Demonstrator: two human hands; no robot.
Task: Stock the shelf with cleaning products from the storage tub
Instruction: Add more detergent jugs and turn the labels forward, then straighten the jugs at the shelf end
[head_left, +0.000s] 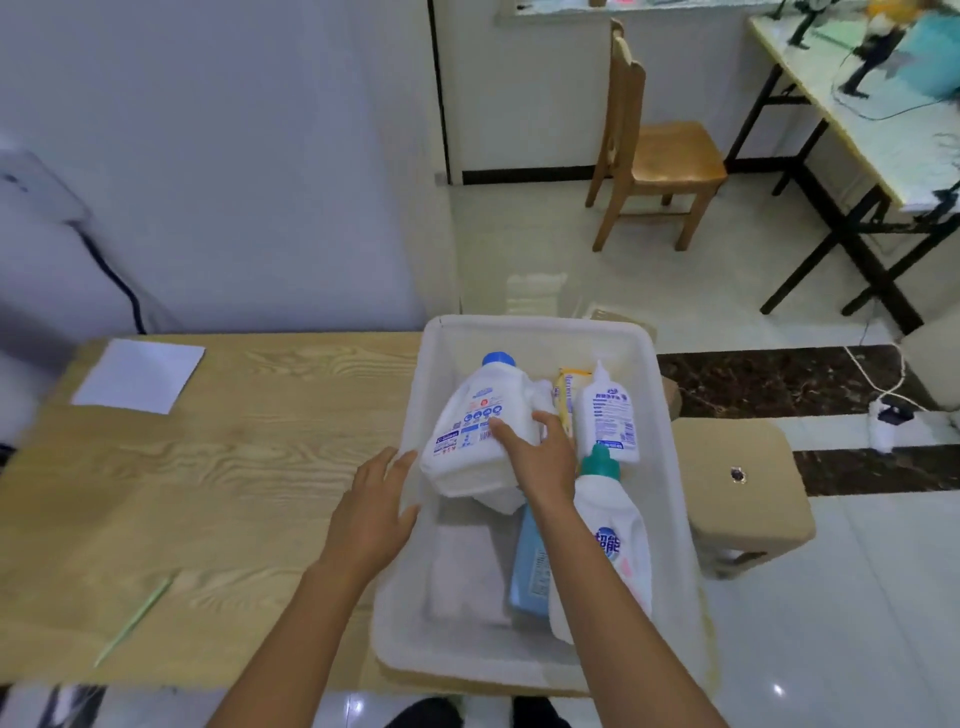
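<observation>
Both forearms reach up from the bottom edge of my feed toward the storage tub (540, 325), a translucent white bin sitting on the right end of a light wood-grain table (234, 467).

On my screen the right hand (537, 457) is inside the tub and grips the white detergent jug (467, 431). Its thumb lies across the printed label and its fingers curl round the handle side. The jug is tilted, blue cap pointing away and base toward the camera; I cannot tell whether it rests on the tub floor.

The left hand (371, 512) is outside the tub with fingers straight and loosely spread. It holds nothing, and its fingertips are at the tub's left wall; I cannot tell if they touch it.

Also in the tub:
- a teal-capped white bottle (618, 540) along the right wall
- a blue bottle (532, 566) lying partly under the right forearm
- a nozzle-topped white bottle (608, 415) at the far right
- a yellow packet (566, 395) just beside that bottle
- a folded white cloth (467, 571) on the floor of the tub

A sheet of paper (140, 374) lies at the table's far left, and a thin green stick (135, 621) lies near its front edge. A beige stool (743, 483) stands just right of the tub, with a wooden chair (654, 150) further back.
</observation>
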